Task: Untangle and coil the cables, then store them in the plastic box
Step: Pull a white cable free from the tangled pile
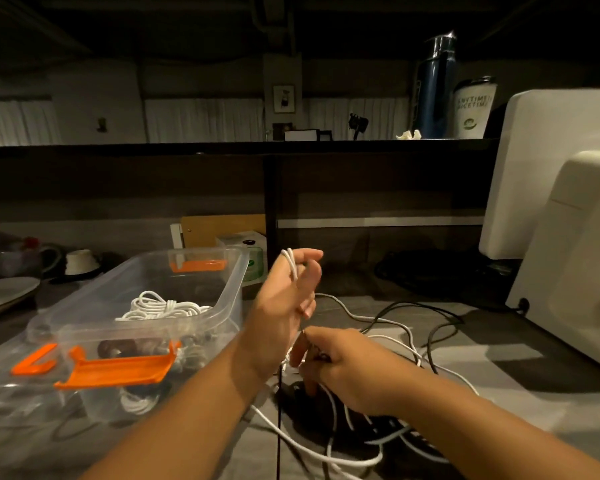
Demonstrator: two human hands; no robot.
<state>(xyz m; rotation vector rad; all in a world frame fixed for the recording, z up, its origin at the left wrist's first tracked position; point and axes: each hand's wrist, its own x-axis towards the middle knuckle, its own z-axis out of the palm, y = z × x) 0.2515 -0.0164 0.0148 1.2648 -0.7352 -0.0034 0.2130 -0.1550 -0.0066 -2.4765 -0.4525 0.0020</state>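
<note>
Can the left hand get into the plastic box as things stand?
Probably yes: the left hand is right beside the plastic box, whose top is open; nothing lies between, though its white cable runs to the right hand.

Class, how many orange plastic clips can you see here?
3. Far clip on the plastic box's far wall, near clip on its near wall, third clip left of that. More may be hidden.
</note>
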